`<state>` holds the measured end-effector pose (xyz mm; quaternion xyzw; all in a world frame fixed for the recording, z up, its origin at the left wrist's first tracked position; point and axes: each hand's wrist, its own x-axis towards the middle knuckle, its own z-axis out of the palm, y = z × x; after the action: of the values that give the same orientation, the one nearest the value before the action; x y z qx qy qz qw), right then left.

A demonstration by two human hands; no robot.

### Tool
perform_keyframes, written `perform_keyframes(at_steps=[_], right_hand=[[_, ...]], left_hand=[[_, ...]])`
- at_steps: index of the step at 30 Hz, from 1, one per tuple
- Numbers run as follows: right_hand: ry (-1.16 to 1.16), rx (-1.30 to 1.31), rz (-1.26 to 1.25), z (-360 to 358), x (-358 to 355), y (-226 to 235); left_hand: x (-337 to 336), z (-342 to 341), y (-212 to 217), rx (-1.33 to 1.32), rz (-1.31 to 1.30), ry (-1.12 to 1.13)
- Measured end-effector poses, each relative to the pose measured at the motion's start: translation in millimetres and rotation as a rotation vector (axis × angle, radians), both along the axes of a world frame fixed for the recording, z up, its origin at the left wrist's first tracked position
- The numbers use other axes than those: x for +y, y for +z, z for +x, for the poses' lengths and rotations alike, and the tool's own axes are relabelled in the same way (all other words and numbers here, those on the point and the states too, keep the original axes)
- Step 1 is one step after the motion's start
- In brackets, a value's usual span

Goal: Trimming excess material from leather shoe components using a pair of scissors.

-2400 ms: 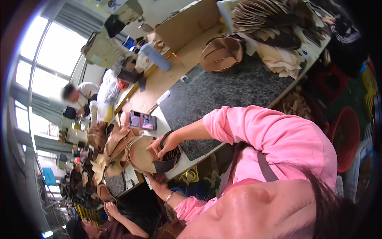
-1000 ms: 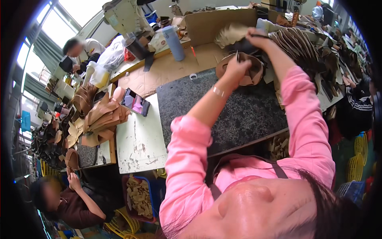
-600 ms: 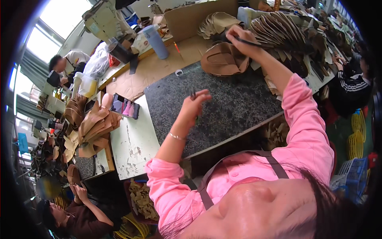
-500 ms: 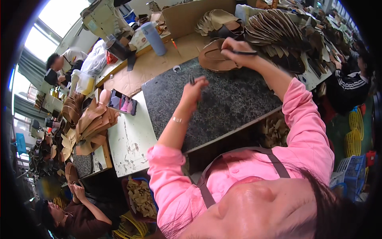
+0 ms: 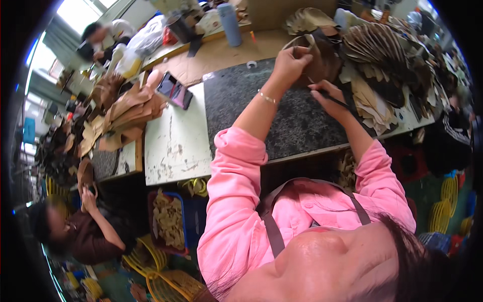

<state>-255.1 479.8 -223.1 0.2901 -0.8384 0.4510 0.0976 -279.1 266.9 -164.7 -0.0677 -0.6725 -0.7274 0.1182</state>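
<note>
A brown leather shoe upper (image 5: pixel 328 61) is raised at the far right part of the dark stone slab (image 5: pixel 241 108). My left hand (image 5: pixel 293 65) pinches its rim from the left, fingers closed on the edge. Below it, my right hand (image 5: pixel 329 98) is closed round a slim dark pen-like tool (image 5: pixel 340 102). The thin tip of this tool points up and left toward the upper's lower edge; whether it touches cannot be made out. Much of the upper's near side is hidden behind my left fingers.
Stacked leather pieces (image 5: pixel 375 48) crowd the bench's right side. A blue tumbler (image 5: pixel 230 25) and a white ring (image 5: pixel 251 64) lie beyond and on the slab. Left are a phone on a stand (image 5: pixel 174 91), brown leather cuttings (image 5: pixel 132 108), a scrap basket (image 5: pixel 169 221) and a co-worker (image 5: pixel 83 226).
My left hand has moved up and right from above the slab to the shoe upper's rim. My right hand has come down and nearer with the tool. The upper is now tipped up.
</note>
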Motion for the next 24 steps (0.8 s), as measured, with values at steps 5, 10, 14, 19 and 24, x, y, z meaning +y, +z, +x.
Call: perform_keyframes(at_steps=[5, 10, 14, 19, 24], right_hand=[[-0.002, 0.018, 0.021, 10.7, 51.8, -4.8], [-0.062, -0.003, 0.050, 28.9, 20.2, 8.9], [0.014, 0.372, 0.007, 52.2, -27.6, 31.8], [0.303, 0.613, 0.188, 23.2, -79.7, 23.5], [0.173, -0.211, 0.037, -27.7, -95.5, 24.0]], left_hand=[[-77.4, 124.8, 21.3, 0.172, -0.386, 0.146], [-169.4, 222.3, -26.7, 0.223, -1.010, 0.310], [-192.5, 266.7, -62.6, 0.022, -1.208, 0.302], [-135.1, 250.8, -31.7, 0.057, -0.969, 0.311], [-126.8, 210.0, -80.7, -0.098, -0.615, -0.019]])
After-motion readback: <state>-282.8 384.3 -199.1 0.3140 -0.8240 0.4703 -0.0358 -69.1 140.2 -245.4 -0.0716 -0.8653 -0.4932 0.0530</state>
